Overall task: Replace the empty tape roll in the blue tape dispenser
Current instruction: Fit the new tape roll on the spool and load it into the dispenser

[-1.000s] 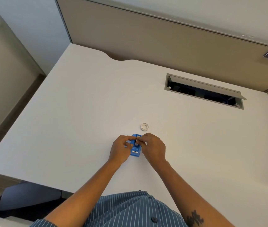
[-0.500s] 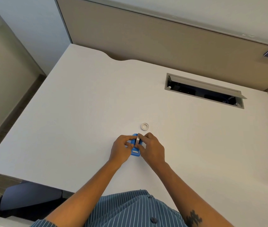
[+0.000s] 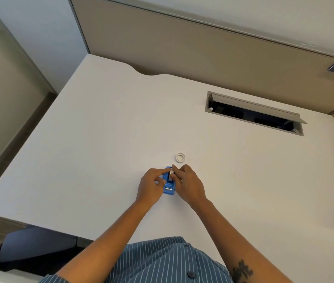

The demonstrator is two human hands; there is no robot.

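A small blue tape dispenser stands on the white desk, its cutter end toward me. A pale tape roll sits upright in its cradle, edge on. My left hand grips the dispenser's left side, index finger reaching over to the roll. My right hand pinches the roll from the right with thumb and fingers. A small white ring, the empty core, lies flat on the desk just beyond the dispenser, apart from both hands.
An open cable tray slot is cut into the desk at the back right. A tan partition panel runs along the far edge. A dark chair is below the desk's near left edge.
Both hands stayed on the dispenser. The roll has sunk lower between the dispenser's sides, and my fingers have closed in tighter around it.
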